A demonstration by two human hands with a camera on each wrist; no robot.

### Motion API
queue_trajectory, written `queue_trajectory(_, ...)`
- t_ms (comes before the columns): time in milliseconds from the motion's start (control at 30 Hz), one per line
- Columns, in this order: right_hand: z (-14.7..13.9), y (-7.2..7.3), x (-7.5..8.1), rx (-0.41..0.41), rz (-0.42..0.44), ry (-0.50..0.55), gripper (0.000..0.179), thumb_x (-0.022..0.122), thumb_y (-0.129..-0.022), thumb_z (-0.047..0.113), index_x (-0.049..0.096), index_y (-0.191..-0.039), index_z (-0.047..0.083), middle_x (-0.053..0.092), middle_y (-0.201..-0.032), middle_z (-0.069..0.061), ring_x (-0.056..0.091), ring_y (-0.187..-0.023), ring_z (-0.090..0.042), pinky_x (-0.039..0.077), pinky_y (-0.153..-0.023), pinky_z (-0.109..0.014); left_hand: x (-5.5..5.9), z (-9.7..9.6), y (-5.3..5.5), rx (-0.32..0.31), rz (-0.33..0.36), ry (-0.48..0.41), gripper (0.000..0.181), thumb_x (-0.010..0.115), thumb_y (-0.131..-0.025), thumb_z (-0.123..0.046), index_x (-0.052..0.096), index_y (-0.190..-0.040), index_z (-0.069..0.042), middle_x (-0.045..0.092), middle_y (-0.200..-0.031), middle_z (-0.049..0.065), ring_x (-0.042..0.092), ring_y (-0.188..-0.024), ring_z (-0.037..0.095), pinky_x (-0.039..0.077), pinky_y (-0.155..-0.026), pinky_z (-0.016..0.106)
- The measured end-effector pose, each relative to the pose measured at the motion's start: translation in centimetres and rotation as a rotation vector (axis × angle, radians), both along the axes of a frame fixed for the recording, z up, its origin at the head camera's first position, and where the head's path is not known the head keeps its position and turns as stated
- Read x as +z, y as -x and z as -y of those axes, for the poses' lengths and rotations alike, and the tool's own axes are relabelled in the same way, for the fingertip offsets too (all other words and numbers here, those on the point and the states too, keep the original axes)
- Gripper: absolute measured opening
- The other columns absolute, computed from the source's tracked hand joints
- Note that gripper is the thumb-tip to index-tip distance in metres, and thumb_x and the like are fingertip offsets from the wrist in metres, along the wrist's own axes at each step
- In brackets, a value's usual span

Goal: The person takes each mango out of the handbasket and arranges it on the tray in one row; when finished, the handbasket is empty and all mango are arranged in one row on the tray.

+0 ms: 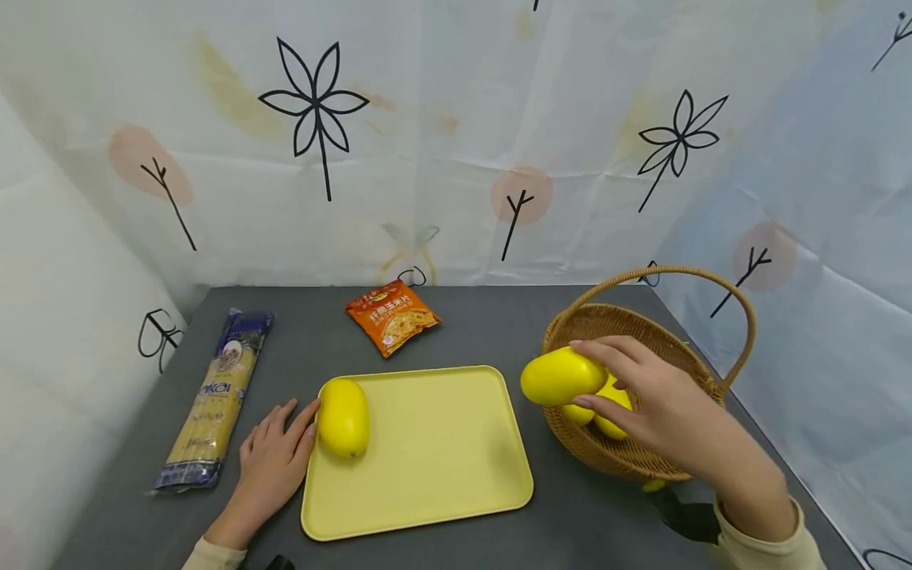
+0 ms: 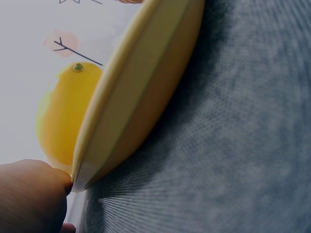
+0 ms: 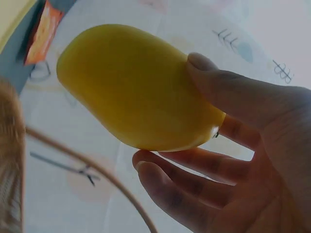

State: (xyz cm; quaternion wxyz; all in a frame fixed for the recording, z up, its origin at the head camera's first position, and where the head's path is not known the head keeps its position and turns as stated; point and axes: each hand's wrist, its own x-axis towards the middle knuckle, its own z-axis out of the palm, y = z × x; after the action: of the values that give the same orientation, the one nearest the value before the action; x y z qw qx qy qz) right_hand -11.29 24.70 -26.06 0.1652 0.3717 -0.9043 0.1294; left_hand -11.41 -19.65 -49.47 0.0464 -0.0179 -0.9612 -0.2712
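My right hand (image 1: 663,404) pinches a yellow mango (image 1: 559,376) between thumb and fingers, above the left rim of a wicker basket (image 1: 594,450). In the right wrist view, the thumb presses this mango (image 3: 131,87) on one side and fingertips support it from the other. More yellow mangoes (image 1: 616,402) lie inside the basket, partly hidden by the hand. Another mango (image 1: 343,419) lies at the left end of a yellow tray (image 1: 442,459). At the tray's left edge rests my left hand (image 1: 274,455), fingers loosely extended; the left wrist view shows fingertips right at the rim.
A long pack of spaghetti (image 1: 217,396) lies left of the left hand. Behind the tray is an orange snack packet (image 1: 392,317). The basket's tall handle (image 1: 750,317) arches over its opening. A patterned cloth (image 1: 427,119) hangs along the table's back edge.
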Motion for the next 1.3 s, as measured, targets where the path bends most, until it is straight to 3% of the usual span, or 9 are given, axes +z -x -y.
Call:
queue_trajectory(100, 1.8, 0.1, -1.4, 0.014, 0.062, 0.043, 0.06, 0.079, -0.079, 0.019, 0.055, -0.133, 0.014, 0.055, -0.123, 0.002, 0.058, -0.095, -0.006, 0.055, -0.074, -0.025, -0.3, 0.0, -0.1, 0.003, 0.006, -0.002, 0.047, 0.034, -0.104, -0.038, 0.04, -0.147, -0.019, 0.031, -0.148, 0.026, 0.021, -0.135, 0.05, 0.011, -0.099, 0.071)
queue_trajectory(200, 3.4, 0.5, -3.0, 0.026, 0.128, 0.072, 0.057, 0.077, -0.081, 0.023, 0.054, -0.133, 0.017, 0.054, -0.122, 0.006, 0.056, -0.095, -0.003, 0.054, -0.077, -0.024, -0.3, 0.0, -0.1, 0.007, 0.007, -0.006, 0.047, 0.034, -0.104, -0.038, 0.04, -0.147, -0.02, 0.03, -0.148, 0.026, 0.021, -0.134, 0.05, 0.011, -0.099, 0.071)
queue_trajectory(433, 7.3, 2.0, -6.3, 0.094, 0.189, 0.069, 0.055, 0.072, -0.085, 0.034, 0.054, -0.133, 0.015, 0.054, -0.12, 0.002, 0.055, -0.092, -0.004, 0.052, -0.078, -0.023, 0.0, -0.2, 0.0, 0.013, 0.009, 0.003, 0.047, 0.035, -0.104, -0.038, 0.041, -0.147, -0.021, 0.03, -0.148, 0.025, 0.021, -0.134, 0.05, 0.012, -0.099, 0.071)
queue_trajectory(533, 8.9, 2.4, -7.9, 0.083, 0.208, 0.079, 0.053, 0.071, -0.086, 0.036, 0.053, -0.132, 0.016, 0.054, -0.118, 0.001, 0.055, -0.092, -0.005, 0.051, -0.078, -0.023, 0.1, -0.3, 0.0, 0.007, 0.008, 0.001, 0.047, 0.035, -0.104, -0.038, 0.041, -0.147, -0.02, 0.03, -0.148, 0.025, 0.02, -0.135, 0.049, 0.012, -0.099, 0.07)
queue_trajectory(667, 10.9, 2.7, -10.3, 0.038, 0.207, 0.086, 0.052, 0.07, -0.087, 0.036, 0.053, -0.132, 0.017, 0.054, -0.117, 0.0, 0.055, -0.094, -0.007, 0.052, -0.079, -0.024, 0.0, -0.3, 0.0, 0.002, 0.005, -0.001, 0.046, 0.035, -0.104, -0.037, 0.041, -0.147, -0.02, 0.031, -0.148, 0.024, 0.02, -0.136, 0.049, 0.012, -0.1, 0.07)
queue_trajectory(867, 13.1, 3.3, -13.5, -0.034, 0.148, 0.056, 0.071, 0.07, -0.087, 0.036, 0.036, -0.148, 0.023, 0.055, -0.113, -0.003, 0.05, -0.085, -0.009, 0.049, -0.07, -0.024, -0.1, -0.2, 0.0, 0.006, -0.008, -0.005, 0.046, 0.036, -0.104, -0.037, 0.042, -0.146, -0.02, 0.032, -0.147, 0.025, 0.021, -0.136, 0.049, 0.012, -0.1, 0.07)
queue_trajectory(933, 13.6, 3.5, -14.2, -0.039, 0.12, 0.062, 0.072, 0.071, -0.086, 0.033, 0.036, -0.148, 0.026, 0.054, -0.111, -0.004, 0.049, -0.085, -0.01, 0.048, -0.07, -0.024, -0.1, -0.2, 0.0, 0.003, -0.01, -0.006, 0.046, 0.036, -0.104, -0.037, 0.042, -0.146, -0.02, 0.032, -0.147, 0.025, 0.021, -0.136, 0.048, 0.012, -0.1, 0.07)
queue_trajectory(1100, 14.3, 3.5, -15.5, -0.036, 0.095, 0.075, 0.055, 0.074, -0.084, 0.029, 0.053, -0.134, 0.022, 0.052, -0.117, -0.007, 0.054, -0.094, -0.016, 0.052, -0.074, -0.026, -0.2, -0.2, 0.0, 0.0, -0.002, -0.003, 0.046, 0.035, -0.104, -0.038, 0.041, -0.147, -0.021, 0.031, -0.148, 0.024, 0.02, -0.136, 0.048, 0.012, -0.1, 0.07)
queue_trajectory(1300, 14.9, 2.6, -16.1, -0.065, 0.09, -0.039, 0.052, 0.074, -0.085, 0.03, 0.051, -0.131, 0.022, 0.05, -0.135, -0.005, 0.059, -0.102, -0.02, 0.056, -0.073, -0.028, 0.0, -0.1, 0.1, 0.002, 0.01, -0.008, 0.047, 0.034, -0.104, -0.038, 0.04, -0.147, -0.021, 0.03, -0.148, 0.024, 0.019, -0.136, 0.049, 0.011, -0.1, 0.07)
